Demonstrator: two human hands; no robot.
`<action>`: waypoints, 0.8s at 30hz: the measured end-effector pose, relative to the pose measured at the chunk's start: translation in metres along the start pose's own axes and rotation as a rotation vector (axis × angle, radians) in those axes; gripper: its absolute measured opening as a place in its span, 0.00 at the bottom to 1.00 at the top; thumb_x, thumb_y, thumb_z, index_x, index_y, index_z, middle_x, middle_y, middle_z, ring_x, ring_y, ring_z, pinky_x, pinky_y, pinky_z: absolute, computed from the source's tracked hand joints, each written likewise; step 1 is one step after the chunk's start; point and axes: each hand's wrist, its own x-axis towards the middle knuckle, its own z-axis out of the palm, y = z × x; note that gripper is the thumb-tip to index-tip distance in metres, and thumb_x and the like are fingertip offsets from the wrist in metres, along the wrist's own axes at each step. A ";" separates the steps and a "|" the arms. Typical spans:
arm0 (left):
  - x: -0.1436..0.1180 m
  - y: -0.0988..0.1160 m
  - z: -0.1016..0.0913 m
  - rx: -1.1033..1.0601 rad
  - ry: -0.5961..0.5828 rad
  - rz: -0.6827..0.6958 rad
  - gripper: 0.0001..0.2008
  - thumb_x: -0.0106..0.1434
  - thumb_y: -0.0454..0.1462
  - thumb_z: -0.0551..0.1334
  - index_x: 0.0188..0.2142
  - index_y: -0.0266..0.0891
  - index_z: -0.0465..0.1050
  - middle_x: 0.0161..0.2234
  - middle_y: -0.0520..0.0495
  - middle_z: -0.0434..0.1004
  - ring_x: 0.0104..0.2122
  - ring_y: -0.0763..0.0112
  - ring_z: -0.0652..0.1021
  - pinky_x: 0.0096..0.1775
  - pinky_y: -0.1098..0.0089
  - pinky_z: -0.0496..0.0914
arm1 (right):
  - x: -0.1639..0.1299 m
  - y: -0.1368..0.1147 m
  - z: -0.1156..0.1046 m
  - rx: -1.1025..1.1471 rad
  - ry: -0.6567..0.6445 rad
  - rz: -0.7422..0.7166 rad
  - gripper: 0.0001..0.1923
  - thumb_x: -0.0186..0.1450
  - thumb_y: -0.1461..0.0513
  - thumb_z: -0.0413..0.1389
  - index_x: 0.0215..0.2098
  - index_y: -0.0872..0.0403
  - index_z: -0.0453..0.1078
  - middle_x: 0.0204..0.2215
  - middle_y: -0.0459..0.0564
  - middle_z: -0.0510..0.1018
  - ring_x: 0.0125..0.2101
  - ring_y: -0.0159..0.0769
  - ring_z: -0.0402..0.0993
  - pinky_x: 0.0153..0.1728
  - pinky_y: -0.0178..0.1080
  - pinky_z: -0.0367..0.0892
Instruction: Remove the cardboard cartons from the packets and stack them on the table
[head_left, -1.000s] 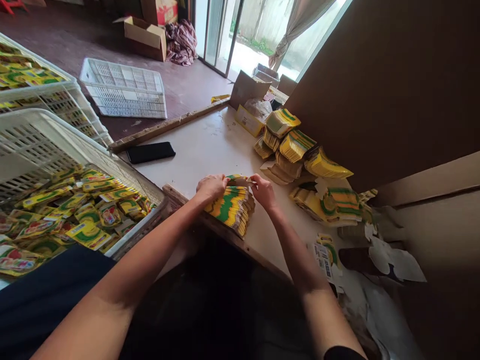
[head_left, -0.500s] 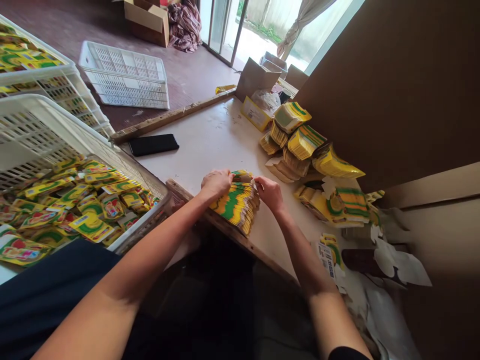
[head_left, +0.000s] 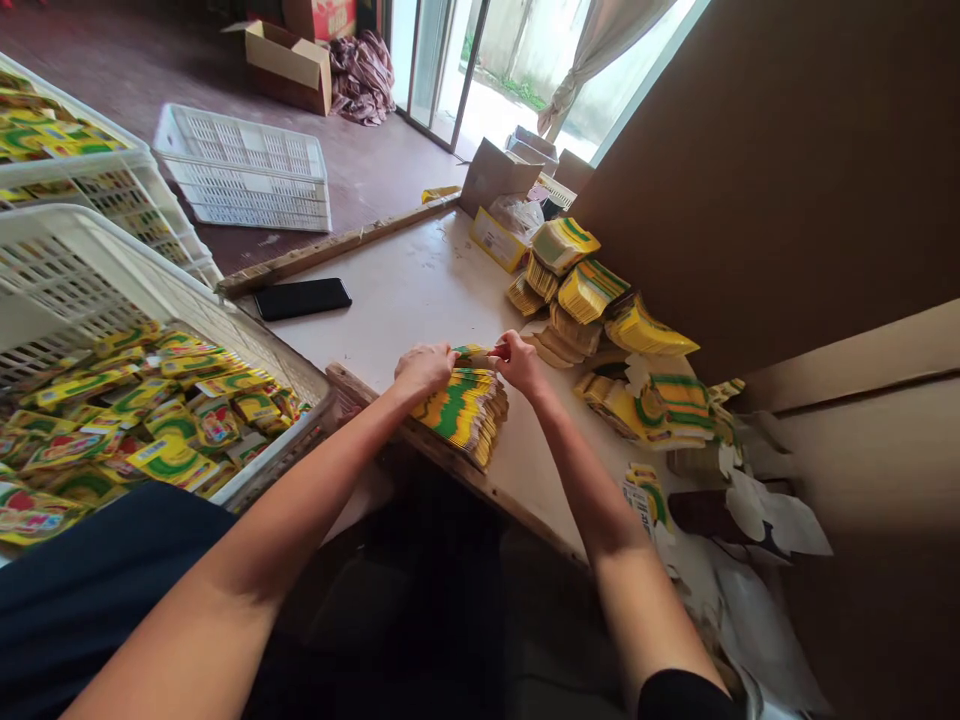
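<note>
The left hand and the right hand both close on a thick stack of yellow and green sachets at the near edge of the bench. The left presses down on the stack's far left corner; the right pinches at the far right corner, its fingers narrow on the top sachet's edge, as far as one can tell.

To do this well, the left should probably keep firm, even pressure so the fanned pile does not slide off the wooden lip toward the lap, while the right works only the top edges, squaring them with light taps rather than pulls. Foil sachets likely slip on each other, so short strokes seem safer.

The stack lies flat, leaning in a fan, its long axis running from far left to near right, the stepped sachet ends pointing near and right toward the bench edge.

A crate of loose sachets stands at left, a phone lies farther back, and bundles sit at right.
</note>
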 end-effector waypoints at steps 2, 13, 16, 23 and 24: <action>-0.001 -0.001 0.000 0.010 0.006 0.011 0.22 0.69 0.48 0.45 0.52 0.44 0.70 0.48 0.41 0.77 0.49 0.59 0.76 0.46 0.65 0.69 | 0.007 -0.003 0.003 -0.012 0.022 0.014 0.12 0.52 0.69 0.56 0.33 0.49 0.63 0.26 0.42 0.79 0.30 0.37 0.77 0.37 0.39 0.69; 0.000 -0.002 0.002 0.031 0.017 0.044 0.21 0.69 0.45 0.45 0.53 0.42 0.69 0.48 0.39 0.77 0.49 0.58 0.76 0.46 0.64 0.69 | 0.011 -0.001 0.015 -0.012 0.056 0.057 0.13 0.52 0.69 0.55 0.33 0.49 0.62 0.28 0.44 0.79 0.32 0.38 0.77 0.38 0.39 0.69; 0.001 -0.002 0.003 0.028 0.016 0.054 0.21 0.69 0.44 0.44 0.53 0.42 0.68 0.48 0.40 0.77 0.50 0.58 0.76 0.47 0.64 0.69 | 0.011 -0.001 0.014 -0.009 0.057 0.059 0.13 0.52 0.69 0.56 0.33 0.48 0.62 0.28 0.43 0.79 0.32 0.39 0.77 0.38 0.39 0.69; 0.001 -0.003 0.003 0.020 0.011 0.061 0.21 0.69 0.44 0.44 0.53 0.42 0.68 0.48 0.39 0.77 0.49 0.56 0.76 0.46 0.62 0.69 | 0.011 -0.005 0.014 0.015 0.040 0.076 0.11 0.52 0.69 0.55 0.31 0.49 0.61 0.26 0.43 0.78 0.31 0.37 0.76 0.37 0.37 0.68; 0.001 -0.003 0.003 0.018 0.011 0.061 0.21 0.69 0.44 0.44 0.53 0.42 0.69 0.48 0.39 0.77 0.49 0.56 0.76 0.46 0.62 0.69 | 0.011 -0.005 0.014 0.021 0.037 0.079 0.11 0.52 0.69 0.54 0.31 0.49 0.61 0.26 0.43 0.78 0.31 0.36 0.75 0.37 0.37 0.67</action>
